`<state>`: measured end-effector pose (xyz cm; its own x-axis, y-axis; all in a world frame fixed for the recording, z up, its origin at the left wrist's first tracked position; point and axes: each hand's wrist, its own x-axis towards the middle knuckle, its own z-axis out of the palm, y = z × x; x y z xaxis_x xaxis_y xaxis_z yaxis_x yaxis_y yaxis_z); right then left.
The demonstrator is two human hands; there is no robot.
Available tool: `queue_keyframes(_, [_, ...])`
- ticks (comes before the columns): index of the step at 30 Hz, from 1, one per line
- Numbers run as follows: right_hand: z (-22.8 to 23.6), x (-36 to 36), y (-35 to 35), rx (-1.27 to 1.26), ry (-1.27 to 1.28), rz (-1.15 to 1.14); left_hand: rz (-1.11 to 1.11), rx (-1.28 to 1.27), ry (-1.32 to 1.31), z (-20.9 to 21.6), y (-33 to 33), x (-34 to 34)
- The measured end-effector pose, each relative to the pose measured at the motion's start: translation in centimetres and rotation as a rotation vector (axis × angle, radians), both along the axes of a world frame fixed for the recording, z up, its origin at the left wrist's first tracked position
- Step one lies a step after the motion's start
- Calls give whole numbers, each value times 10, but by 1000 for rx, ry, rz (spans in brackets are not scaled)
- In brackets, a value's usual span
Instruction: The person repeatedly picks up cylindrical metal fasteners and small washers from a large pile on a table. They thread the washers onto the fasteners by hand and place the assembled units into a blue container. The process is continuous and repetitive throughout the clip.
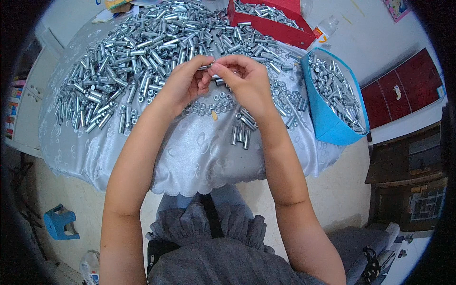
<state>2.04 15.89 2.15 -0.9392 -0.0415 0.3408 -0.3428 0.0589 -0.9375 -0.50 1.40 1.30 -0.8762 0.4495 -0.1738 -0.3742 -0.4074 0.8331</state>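
My left hand (186, 84) and my right hand (249, 86) meet over the near side of a big pile of silvery metal sleeve bolts (156, 52). The fingertips of both are pinched together around a small silvery metal part (205, 67), which they mostly cover, so its exact kind does not show. Below the hands lie loose hex nuts (222, 102) and a small yellowish piece (214, 115). A few short metal sleeves (241, 135) rest beside my right wrist. Flat washers (284, 100) are scattered to the right of that hand.
A blue fabric bin (338, 137) full of bolts stands at the table's right edge. Behind it are a red box (270, 27) of metal parts and a clear plastic bottle (326, 29). A white patterned tablecloth (190, 161) covers the round table. A blue stool (61, 223) is on the floor at left.
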Motion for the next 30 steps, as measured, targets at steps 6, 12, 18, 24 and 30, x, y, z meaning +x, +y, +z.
queue_keyframes(6, [0,1,4,238,133,-73,24,-195,152,-2,3,1])
queue_keyframes(12, [6,3,6,301,201,-47,20,-149,144,-1,1,0])
queue_keyframes(18, [10,1,22,148,-87,-33,89,-145,79,3,0,2])
queue_keyframes(24, [4,5,43,821,-250,-84,207,-82,87,0,-8,-3])
queue_keyframes(30, [9,11,43,1050,-246,-166,220,-130,80,5,-6,0])
